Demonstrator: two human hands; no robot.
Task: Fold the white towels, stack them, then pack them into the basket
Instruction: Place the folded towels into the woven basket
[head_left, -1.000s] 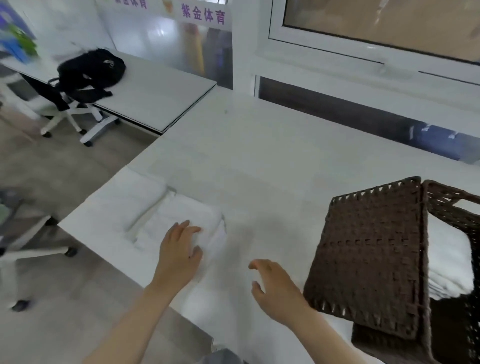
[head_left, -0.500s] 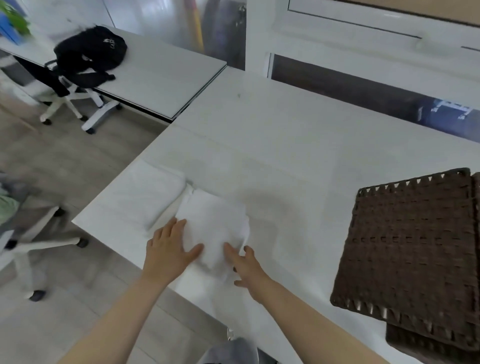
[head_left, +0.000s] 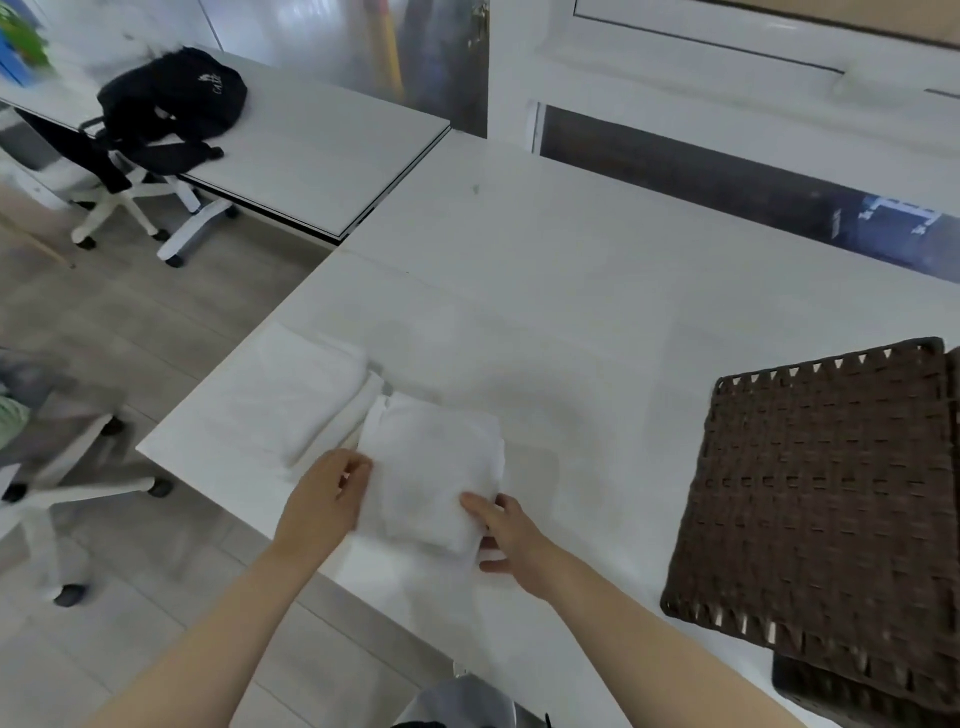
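Observation:
A folded white towel lies near the front edge of the white table. My left hand grips its left edge with fingers curled on the cloth. My right hand holds its near right corner, thumb on top and fingers under. A flatter folded white towel rests on the table to the left, touching the first one. The dark brown woven basket stands at the right with its lid side facing me; its inside is hidden.
A second white table stands at the back left with a black backpack on it. White office chairs stand on the wooden floor at the left. A window wall runs along the far side.
My right hand came left from near the basket and took the towel's near right corner. My left hand slid from the top to the left edge. The view shifted, hiding the basket's inside.

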